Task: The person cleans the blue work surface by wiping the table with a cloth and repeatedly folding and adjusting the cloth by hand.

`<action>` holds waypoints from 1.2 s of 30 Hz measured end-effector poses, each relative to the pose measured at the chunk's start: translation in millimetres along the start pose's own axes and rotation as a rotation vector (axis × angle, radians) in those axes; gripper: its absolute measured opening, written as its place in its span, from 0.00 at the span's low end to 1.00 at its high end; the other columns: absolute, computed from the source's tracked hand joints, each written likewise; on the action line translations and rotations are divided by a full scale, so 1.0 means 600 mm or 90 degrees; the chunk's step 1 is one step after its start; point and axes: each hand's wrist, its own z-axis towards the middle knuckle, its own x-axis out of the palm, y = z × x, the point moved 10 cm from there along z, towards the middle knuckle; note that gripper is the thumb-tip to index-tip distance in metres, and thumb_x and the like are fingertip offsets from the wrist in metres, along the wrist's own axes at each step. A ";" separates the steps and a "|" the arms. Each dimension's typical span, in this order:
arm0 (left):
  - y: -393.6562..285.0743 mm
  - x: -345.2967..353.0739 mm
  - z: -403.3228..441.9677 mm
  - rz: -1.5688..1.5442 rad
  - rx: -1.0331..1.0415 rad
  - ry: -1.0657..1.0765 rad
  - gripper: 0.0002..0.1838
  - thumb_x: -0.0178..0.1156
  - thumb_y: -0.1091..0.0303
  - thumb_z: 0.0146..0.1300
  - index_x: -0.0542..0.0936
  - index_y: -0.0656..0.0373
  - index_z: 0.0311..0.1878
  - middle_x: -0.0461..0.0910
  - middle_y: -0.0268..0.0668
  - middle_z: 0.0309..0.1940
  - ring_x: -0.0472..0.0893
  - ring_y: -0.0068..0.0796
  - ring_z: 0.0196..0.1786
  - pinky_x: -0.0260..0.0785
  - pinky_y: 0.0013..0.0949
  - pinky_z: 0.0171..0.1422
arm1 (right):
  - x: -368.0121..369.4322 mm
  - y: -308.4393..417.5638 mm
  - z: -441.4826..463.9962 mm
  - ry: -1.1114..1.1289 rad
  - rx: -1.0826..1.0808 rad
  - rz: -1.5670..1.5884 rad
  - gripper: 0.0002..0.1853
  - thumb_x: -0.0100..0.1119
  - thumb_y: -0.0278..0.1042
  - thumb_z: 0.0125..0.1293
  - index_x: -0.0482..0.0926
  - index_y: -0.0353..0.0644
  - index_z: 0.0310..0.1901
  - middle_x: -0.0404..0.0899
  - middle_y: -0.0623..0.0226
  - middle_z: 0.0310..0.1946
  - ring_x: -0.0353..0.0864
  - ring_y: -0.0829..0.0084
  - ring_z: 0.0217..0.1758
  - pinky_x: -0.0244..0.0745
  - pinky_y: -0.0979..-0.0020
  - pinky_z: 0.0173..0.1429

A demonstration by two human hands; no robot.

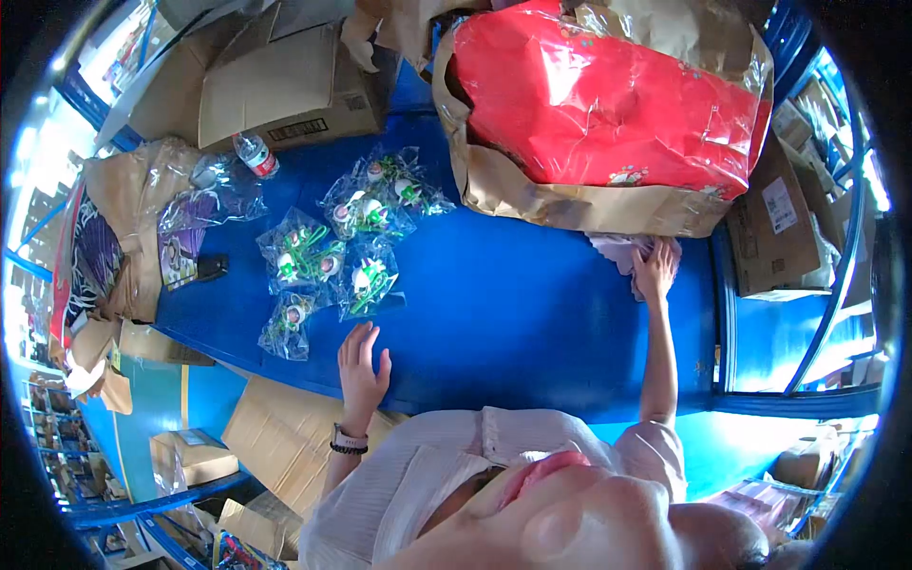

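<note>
My right hand is on a crumpled pale lilac cloth or paper, its fingers bent over it, just below a large brown paper bag. Over the near edge of the blue table, my left hand has its fingers apart and holds nothing. Closest to it are clear plastic packets with small green and white pieces inside: one packet above it and another to the left. More such packets lie farther back. What the pieces are, I cannot tell.
A torn brown paper bag with red printed wrapping stands at the back right. Cardboard boxes and a plastic bottle are at the back left. A paper bag with purple packets sits left; another carton stands right.
</note>
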 end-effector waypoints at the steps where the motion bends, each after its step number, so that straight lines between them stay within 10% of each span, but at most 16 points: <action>1: 0.008 -0.002 -0.010 0.006 -0.020 -0.007 0.21 0.59 0.70 0.59 0.73 0.57 0.57 0.70 0.40 0.60 0.71 0.43 0.62 0.61 0.42 0.64 | 0.005 -0.005 0.008 -0.018 0.017 -0.022 0.38 0.54 0.54 0.57 0.62 0.40 0.65 0.65 0.51 0.64 0.65 0.53 0.66 0.58 0.57 0.70; 7: -0.006 0.017 -0.034 0.085 -0.009 -0.017 0.18 0.57 0.71 0.60 0.74 0.57 0.54 0.73 0.40 0.56 0.72 0.43 0.59 0.60 0.40 0.63 | 0.027 0.090 -0.047 -0.048 0.002 -0.167 0.41 0.47 0.57 0.59 0.59 0.31 0.66 0.61 0.38 0.63 0.59 0.41 0.66 0.46 0.43 0.72; 14: 0.008 0.008 -0.039 0.042 -0.045 -0.055 0.14 0.58 0.72 0.59 0.75 0.56 0.49 0.77 0.36 0.51 0.74 0.41 0.58 0.62 0.41 0.62 | -0.071 0.467 -0.283 0.035 -0.387 0.201 0.37 0.53 0.45 0.48 0.67 0.25 0.57 0.62 0.36 0.57 0.61 0.34 0.59 0.50 0.31 0.65; 19: 0.021 0.003 -0.045 0.002 -0.070 -0.083 0.11 0.58 0.74 0.58 0.76 0.56 0.45 0.79 0.34 0.47 0.76 0.40 0.56 0.63 0.40 0.61 | -0.090 0.548 -0.395 0.150 -0.578 0.235 0.38 0.58 0.51 0.51 0.67 0.34 0.61 0.63 0.44 0.63 0.61 0.42 0.66 0.51 0.42 0.70; 24: 0.022 0.004 -0.042 -0.004 -0.074 -0.092 0.09 0.58 0.76 0.58 0.77 0.56 0.43 0.80 0.33 0.45 0.76 0.39 0.56 0.63 0.40 0.61 | -0.111 0.470 -0.342 0.243 -0.569 0.278 0.34 0.59 0.51 0.55 0.67 0.50 0.65 0.66 0.64 0.66 0.63 0.63 0.70 0.53 0.58 0.74; 32: 0.013 0.003 -0.040 0.003 -0.036 -0.098 0.09 0.59 0.76 0.56 0.77 0.55 0.41 0.80 0.30 0.44 0.76 0.38 0.56 0.64 0.41 0.61 | -0.057 -0.038 -0.099 0.012 -0.007 0.073 0.37 0.55 0.57 0.61 0.63 0.45 0.67 0.65 0.59 0.66 0.60 0.55 0.71 0.48 0.47 0.73; 36: 0.013 0.004 -0.043 0.015 -0.020 -0.099 0.10 0.59 0.76 0.56 0.77 0.55 0.41 0.80 0.31 0.44 0.77 0.37 0.55 0.64 0.40 0.60 | -0.035 -0.116 -0.061 -0.032 0.041 -0.118 0.36 0.50 0.55 0.63 0.62 0.37 0.66 0.61 0.50 0.67 0.54 0.49 0.73 0.46 0.45 0.74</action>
